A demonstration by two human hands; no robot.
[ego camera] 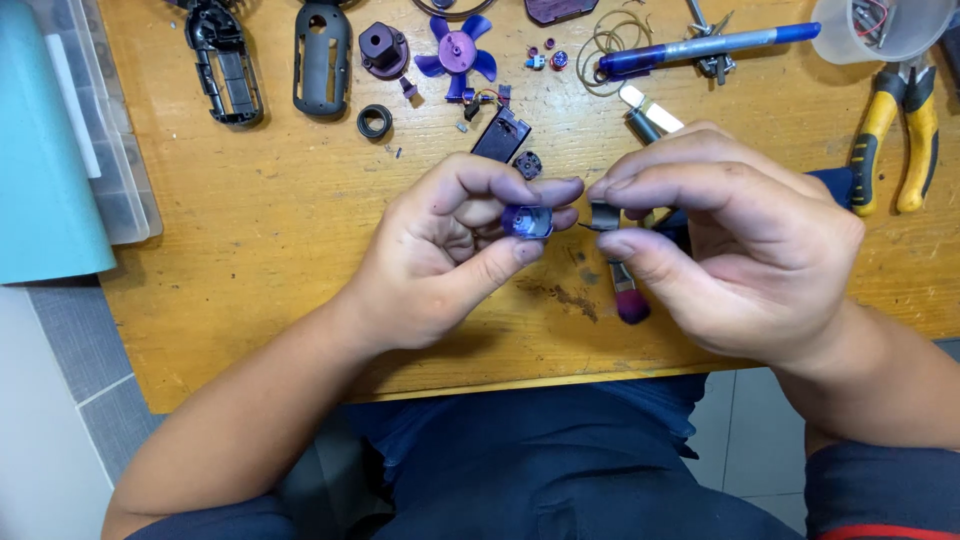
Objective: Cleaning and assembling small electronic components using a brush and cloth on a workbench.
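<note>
Head view, looking straight down over a wooden table [300, 250], and both forearms come in from the bottom corners, wrists bent inward so the hands meet at the middle. Left hand [445, 255] is curled, thumb below and fingertips above, pinching a small purple round part [527, 221] just above the tabletop. Right hand [730, 250] arches over from the other side, thumb and forefinger nipped on a small grey metal piece [603, 215], tips almost touching the left fingertips. Under that right hand a brush with a reddish tip [630, 300] lies on the wood. Up along the far edge: two black shell halves [322, 60] side by side, a purple fan wheel [457, 50], a black ring [374, 121], a small black box [500, 133] just beyond the left fingers. A blue pen [700, 45] lies across the top right, a clear plastic cup [880, 28] sits at the corner, and yellow-handled pliers [895, 135] rest by the right edge. At far left, a teal sheet [45, 150] covers a clear plastic case [115, 160]
</note>
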